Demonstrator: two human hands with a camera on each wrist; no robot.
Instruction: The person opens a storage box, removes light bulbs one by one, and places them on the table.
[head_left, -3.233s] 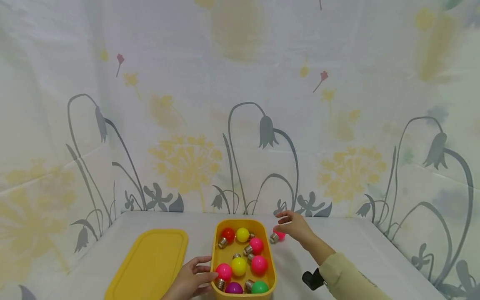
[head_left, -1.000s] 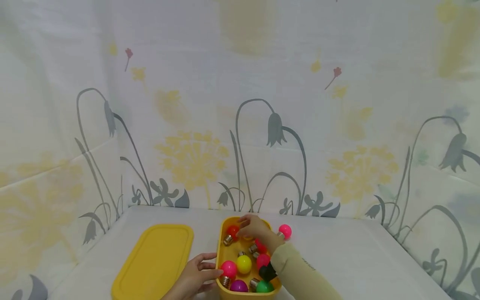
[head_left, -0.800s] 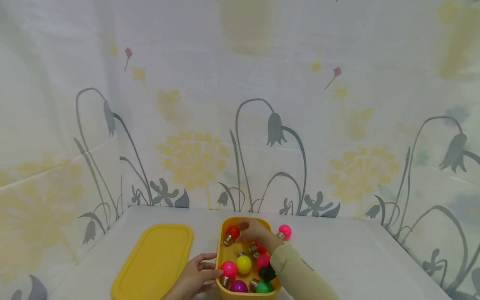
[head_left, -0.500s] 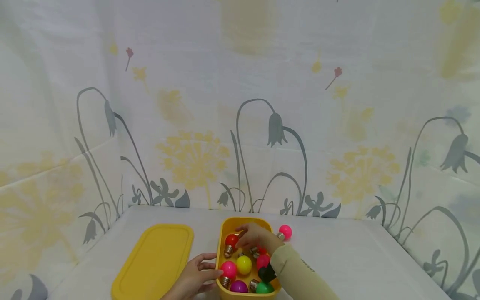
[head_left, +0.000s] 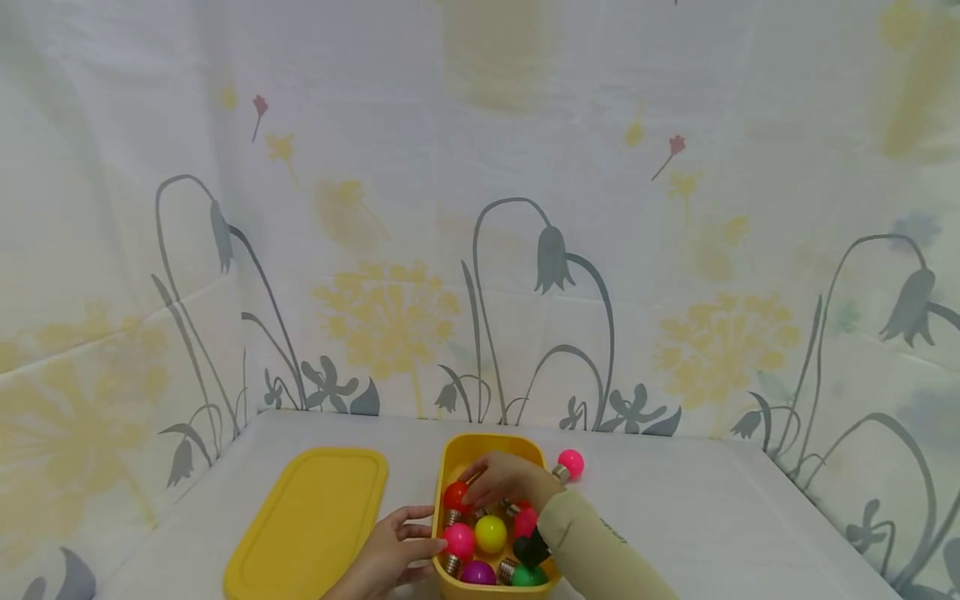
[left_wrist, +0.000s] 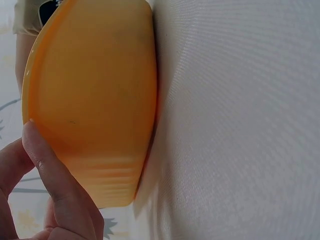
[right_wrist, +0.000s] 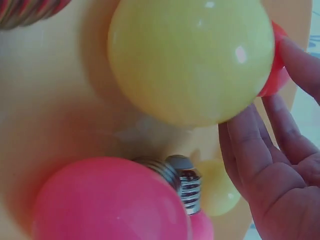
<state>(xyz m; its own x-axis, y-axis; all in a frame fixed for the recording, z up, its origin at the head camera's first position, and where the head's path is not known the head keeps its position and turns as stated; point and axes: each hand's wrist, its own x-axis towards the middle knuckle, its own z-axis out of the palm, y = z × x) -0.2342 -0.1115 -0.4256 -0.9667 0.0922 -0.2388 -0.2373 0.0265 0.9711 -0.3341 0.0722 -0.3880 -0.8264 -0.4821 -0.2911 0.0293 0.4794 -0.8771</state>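
Observation:
My right hand reaches into a yellow plastic box and pinches a red light bulb by its globe, near the left wall. In the right wrist view, thumb and fingers meet the red bulb behind a large yellow bulb. At the box's left side my left hand holds the wall, thumb at the rim beside a pink bulb. Purple, green, yellow and further pink bulbs lie in the box. My right hand and sleeve hide part of its contents.
A flat yellow lid lies on the white table left of the box. One pink bulb rests on the table just beyond the box's right side. A flower-printed cloth hangs behind and at both sides.
My right hand has gone from near the outside pink bulb into the box. The red bulb has shifted from the far left corner toward me, along the left wall. My left hand stays put.

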